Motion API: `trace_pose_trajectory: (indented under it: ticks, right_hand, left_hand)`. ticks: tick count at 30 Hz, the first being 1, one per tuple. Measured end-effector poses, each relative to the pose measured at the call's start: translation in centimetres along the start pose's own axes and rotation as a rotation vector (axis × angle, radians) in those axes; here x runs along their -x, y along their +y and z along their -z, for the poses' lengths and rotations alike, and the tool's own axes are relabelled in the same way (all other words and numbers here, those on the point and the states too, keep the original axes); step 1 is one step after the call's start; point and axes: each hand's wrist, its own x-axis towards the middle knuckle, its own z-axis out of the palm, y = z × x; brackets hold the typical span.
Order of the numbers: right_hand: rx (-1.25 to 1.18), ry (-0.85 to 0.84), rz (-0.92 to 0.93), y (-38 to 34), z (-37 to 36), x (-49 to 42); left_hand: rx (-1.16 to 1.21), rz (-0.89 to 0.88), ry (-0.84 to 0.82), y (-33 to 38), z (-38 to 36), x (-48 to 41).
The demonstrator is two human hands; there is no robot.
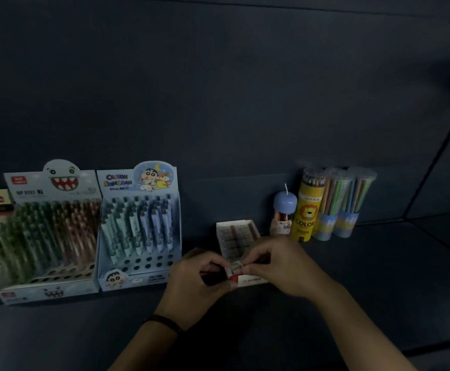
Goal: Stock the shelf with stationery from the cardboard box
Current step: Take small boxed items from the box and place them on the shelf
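Where the left hand (199, 281) and right hand (278, 263) meet, their curled fingertips pinch a small boxy eraser (235, 268) over the front of an open card tray (234, 223) on the matte dark shelf (379, 279), with round pencil tubes (308, 210) behind.

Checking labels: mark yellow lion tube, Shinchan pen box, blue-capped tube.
yellow lion tube (308, 216), head view, lion label.
Shinchan pen box (127, 181), head view, header card.
blue-capped tube (285, 202), head view, blue cap.

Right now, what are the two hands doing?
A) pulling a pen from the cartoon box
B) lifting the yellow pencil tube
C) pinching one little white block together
C: the left hand and the right hand both pinch the little white block, just in front of the small open tray.
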Motion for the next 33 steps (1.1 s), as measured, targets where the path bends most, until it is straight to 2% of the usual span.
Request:
trace_pose_trajectory:
  ticks: [13, 15, 19, 22, 26, 30, 33]
  right_hand:
    - [0.341, -0.185, 0.09, -0.3, -0.5, 0.0]
    - [0.366, -0.076, 0.104, -0.5, -0.2, 0.7]
    - [0.259, 0.321, 0.045, -0.9, -0.1, 5.8]
    - [0.2, 0.491, -0.065, -1.0, -0.8, 12.0]
    - [0.195, 0.587, -0.312, -1.1, -1.4, 21.6]
    - [0.226, 0.649, -0.542, -1.1, -1.5, 32.2]
    - [0.272, 0.647, -0.777, 0.2, -1.5, 41.9]
  left_hand:
    - [-0.139, -0.091, -0.066, 0.5, 0.2, -0.2]
    - [-0.177, -0.101, -0.019, 0.8, -0.1, -0.2]
    - [-0.228, -0.188, 0.088, 1.9, -0.2, 0.3]
    - [-0.231, -0.33, 0.101, 3.9, -0.5, 1.2]
    - [-0.124, -0.487, -0.092, 8.6, -3.1, 3.9]
    - [-0.049, -0.593, -0.481, 15.5, -9.3, 9.2]
    - [-0.186, -0.737, -0.747, 19.0, -16.3, 15.0]
